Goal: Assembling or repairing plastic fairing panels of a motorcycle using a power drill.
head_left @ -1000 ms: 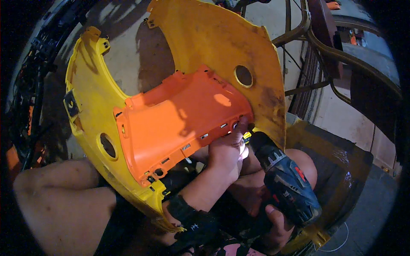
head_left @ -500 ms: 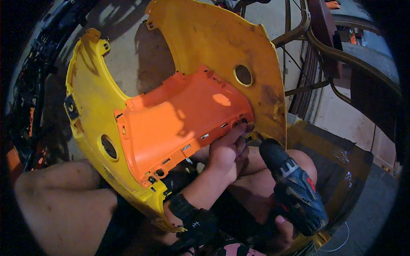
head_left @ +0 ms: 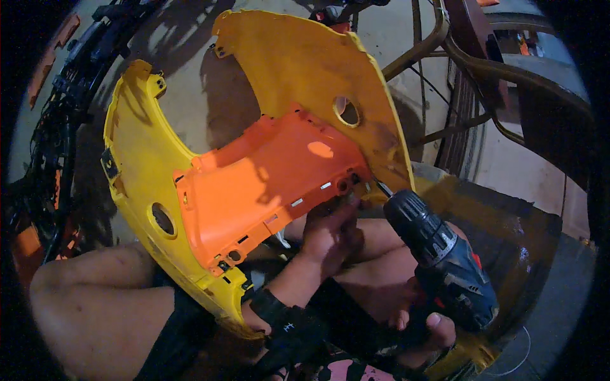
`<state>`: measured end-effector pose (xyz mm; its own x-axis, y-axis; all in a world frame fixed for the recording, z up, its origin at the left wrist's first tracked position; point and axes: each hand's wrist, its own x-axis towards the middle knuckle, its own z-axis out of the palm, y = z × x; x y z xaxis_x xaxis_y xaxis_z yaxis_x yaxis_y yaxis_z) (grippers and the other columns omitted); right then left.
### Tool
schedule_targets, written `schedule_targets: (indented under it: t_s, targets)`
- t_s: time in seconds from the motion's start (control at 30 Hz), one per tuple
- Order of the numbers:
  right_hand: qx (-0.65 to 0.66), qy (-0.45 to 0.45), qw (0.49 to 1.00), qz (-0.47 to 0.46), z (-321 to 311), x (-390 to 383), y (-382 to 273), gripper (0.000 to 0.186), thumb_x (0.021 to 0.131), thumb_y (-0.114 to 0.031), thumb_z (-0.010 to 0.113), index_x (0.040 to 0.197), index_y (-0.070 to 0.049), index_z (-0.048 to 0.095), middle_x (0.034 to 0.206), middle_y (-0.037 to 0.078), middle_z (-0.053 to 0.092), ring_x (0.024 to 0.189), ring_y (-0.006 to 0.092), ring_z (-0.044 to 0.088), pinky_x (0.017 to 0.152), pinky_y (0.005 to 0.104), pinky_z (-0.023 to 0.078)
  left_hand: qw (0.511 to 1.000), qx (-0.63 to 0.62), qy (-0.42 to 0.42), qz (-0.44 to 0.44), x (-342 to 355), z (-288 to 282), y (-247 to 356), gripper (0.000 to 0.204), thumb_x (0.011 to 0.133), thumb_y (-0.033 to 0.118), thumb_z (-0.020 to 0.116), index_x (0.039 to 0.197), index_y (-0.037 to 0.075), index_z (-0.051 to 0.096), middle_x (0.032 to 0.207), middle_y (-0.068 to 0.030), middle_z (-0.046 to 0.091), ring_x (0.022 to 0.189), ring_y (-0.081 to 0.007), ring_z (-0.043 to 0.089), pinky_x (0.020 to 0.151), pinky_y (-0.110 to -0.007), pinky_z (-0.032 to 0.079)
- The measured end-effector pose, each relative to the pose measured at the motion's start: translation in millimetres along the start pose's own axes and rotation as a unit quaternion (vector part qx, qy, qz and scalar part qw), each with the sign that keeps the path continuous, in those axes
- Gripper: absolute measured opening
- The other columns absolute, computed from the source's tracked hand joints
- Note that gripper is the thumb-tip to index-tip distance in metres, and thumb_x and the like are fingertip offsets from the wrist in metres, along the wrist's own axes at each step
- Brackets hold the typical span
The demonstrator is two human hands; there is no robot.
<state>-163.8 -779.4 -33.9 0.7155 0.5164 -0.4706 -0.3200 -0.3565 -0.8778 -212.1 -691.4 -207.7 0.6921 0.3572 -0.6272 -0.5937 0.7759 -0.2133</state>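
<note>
**Drill bit lined up at the orange panel's lower corner**

At the far left, a dark bundle of cables (head_left: pixel 60 127) lies on the concrete floor (head_left: pixel 222 95), beside the person's bare knee (head_left: pixel 95 298). Next comes the yellow body panel (head_left: pixel 136 165), curving up and round, with the orange inner panel (head_left: pixel 267 184) seated in its middle (both propped across the lap). The left hand (head_left: pixel 327 232) sits just under the orange panel's lower right edge, fingers curled and fingertips touching the rim beside the screw holes (head_left: pixel 348 184); whether it pinches a screw there I cannot tell. Further right, the right hand (head_left: pixel 422 317) is clenched round the handle of the cordless drill (head_left: pixel 441 257), a dark blue tool whose long axis runs from lower right to upper left. Its bit (head_left: pixel 383 188) points up and left at those holes, near them but apparently just short of touching. So the fastening point lies up and left of the drill's grip, and the left hand is the nearer one. A metal chair frame (head_left: pixel 470 57) stands behind, at the upper right.
</note>
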Motion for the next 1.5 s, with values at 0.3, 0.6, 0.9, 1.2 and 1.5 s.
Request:
schedule_targets:
  t_s: [0.3,0.6,0.9,1.2,1.5]
  targets:
    - [0.088,-0.245,0.961,0.093,-19,24,-22,0.046,0.071,-0.026,0.055,0.102,0.007,0.043,0.076,0.017,0.054,0.06,0.0259,0.056,0.058,0.0361,0.048,0.996,-0.034,0.077,-0.018,-9,25,7,0.014,0.087,0.02,0.061,0.096,0.008,0.059,0.064,0.0032,0.045,0.047,-0.011,0.039,0.041,-0.028,0.032]
    - [0.146,-0.242,0.954,0.097,10,22,-14,0.054,0.066,-0.03,0.055,0.107,0.004,0.045,0.072,0.012,0.053,0.071,0.0244,0.052,0.065,0.0328,0.043,0.988,0.035,0.147,0.012,-24,-28,-18,0.017,0.087,0.012,0.044,0.096,0.008,0.058,0.072,-0.0025,0.056,0.045,-0.0131,0.044,0.04,-0.027,0.035]
    - [0.239,-0.282,0.926,0.07,-7,21,-10,0.052,0.068,-0.027,0.056,0.107,0.004,0.043,0.083,0.011,0.05,0.059,0.0204,0.054,0.058,0.0311,0.048,0.972,0.203,0.074,-0.087,-117,-33,-8,0.027,0.093,0.022,0.043,0.079,0.005,0.057,0.061,-0.0033,0.052,0.051,-0.0137,0.049,0.049,-0.027,0.039]
    - [0.26,-0.269,0.927,0.03,-18,28,-4,0.049,0.068,-0.025,0.058,0.104,0.006,0.044,0.075,0.013,0.055,0.057,0.0204,0.057,0.055,0.0285,0.051,0.676,0.729,0.107,-0.004,-235,102,72,0.047,0.09,0.048,0.052,0.064,0.009,0.053,0.055,0.004,0.043,0.048,-0.0078,0.037,0.045,-0.026,0.028]
    - [0.19,-0.325,0.926,-0.006,3,16,-36,0.046,0.07,-0.018,0.056,0.11,0.004,0.045,0.072,0.011,0.056,0.076,0.025,0.057,0.077,0.0341,0.045,0.72,0.633,0.241,0.151,-114,14,314,0.042,0.088,0.049,0.043,0.101,0.011,0.056,0.076,-0.005,0.053,0.06,-0.0145,0.048,0.051,-0.033,0.036]
